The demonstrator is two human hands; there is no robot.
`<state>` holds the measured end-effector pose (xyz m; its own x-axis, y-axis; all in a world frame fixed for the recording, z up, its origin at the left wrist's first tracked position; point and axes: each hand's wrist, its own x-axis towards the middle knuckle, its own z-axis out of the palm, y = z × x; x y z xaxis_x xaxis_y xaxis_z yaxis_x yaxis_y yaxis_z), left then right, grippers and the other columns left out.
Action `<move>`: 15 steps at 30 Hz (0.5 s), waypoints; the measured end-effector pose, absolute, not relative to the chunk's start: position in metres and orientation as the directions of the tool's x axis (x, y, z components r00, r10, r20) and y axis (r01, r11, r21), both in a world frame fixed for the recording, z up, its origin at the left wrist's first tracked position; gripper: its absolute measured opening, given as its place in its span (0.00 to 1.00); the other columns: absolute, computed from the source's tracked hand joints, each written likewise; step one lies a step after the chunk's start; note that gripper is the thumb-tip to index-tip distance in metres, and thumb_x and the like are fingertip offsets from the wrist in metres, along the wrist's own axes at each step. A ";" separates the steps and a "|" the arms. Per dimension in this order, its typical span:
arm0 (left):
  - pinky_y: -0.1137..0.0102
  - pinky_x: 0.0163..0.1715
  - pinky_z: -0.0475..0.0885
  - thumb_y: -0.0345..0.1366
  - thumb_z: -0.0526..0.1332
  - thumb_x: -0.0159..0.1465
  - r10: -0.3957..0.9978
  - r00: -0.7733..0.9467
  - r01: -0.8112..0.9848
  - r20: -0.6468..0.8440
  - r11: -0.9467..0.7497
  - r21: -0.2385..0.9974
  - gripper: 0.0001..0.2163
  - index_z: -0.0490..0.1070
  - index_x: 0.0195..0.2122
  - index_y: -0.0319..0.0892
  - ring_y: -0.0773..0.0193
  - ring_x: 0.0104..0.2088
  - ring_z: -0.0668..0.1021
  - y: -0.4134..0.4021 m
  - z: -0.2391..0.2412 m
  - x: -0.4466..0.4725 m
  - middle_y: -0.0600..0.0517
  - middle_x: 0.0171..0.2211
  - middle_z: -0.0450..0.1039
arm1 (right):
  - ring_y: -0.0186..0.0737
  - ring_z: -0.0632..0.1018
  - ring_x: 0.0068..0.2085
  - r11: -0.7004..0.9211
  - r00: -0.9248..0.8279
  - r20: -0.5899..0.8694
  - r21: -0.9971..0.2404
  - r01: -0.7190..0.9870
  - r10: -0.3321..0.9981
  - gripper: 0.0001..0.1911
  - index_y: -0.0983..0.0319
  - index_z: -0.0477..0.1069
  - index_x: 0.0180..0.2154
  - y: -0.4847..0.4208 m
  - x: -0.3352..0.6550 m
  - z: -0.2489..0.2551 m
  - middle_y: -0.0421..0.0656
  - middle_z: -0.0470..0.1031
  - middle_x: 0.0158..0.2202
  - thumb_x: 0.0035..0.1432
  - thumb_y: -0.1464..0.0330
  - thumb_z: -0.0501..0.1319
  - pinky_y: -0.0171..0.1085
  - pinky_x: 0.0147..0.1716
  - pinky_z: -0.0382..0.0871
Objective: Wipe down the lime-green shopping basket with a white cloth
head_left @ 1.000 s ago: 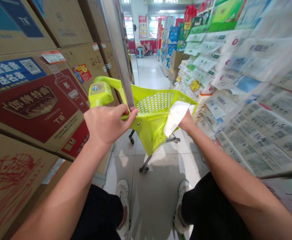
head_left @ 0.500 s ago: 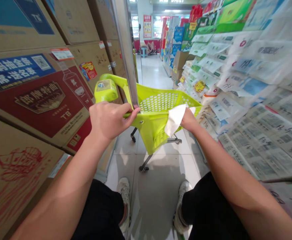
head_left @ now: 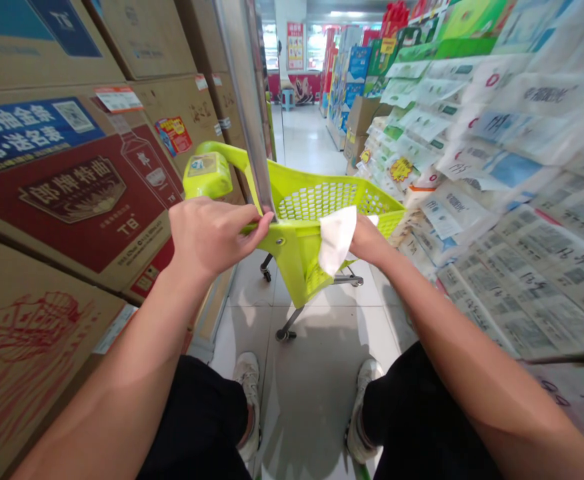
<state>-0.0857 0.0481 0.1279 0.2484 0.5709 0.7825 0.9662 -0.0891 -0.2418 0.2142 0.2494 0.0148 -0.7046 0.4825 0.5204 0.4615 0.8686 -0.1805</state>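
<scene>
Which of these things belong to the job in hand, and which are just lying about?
In hand:
white cloth, held against the cart
yellow-green cart

Just around:
cardboard boxes, stacked left
white packages, right
blue stool, further back

Single view, head-worn. Lens above and behind the left hand (head_left: 209, 233) and right hand (head_left: 369, 240), facing forward and down. Forearms (head_left: 147, 340) enter from the lower corners; white sneakers (head_left: 248, 383) visible below. Yellow-green shopping cart (head_left: 291, 267) near, about mid-frame. Line of sight runs along the tiled floor (head_left: 309, 140) to a red-and-white poster (head_left: 295, 47), far off at top.
</scene>
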 end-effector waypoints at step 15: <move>0.62 0.25 0.55 0.44 0.62 0.73 0.558 0.260 0.966 0.788 -0.143 -0.217 0.21 0.69 0.21 0.47 0.62 0.21 0.70 0.036 0.127 -0.084 0.54 0.16 0.64 | 0.57 0.81 0.50 0.882 -0.681 0.601 -0.090 0.462 0.418 0.14 0.63 0.83 0.46 0.208 0.166 0.012 0.56 0.85 0.48 0.65 0.63 0.64 0.49 0.54 0.73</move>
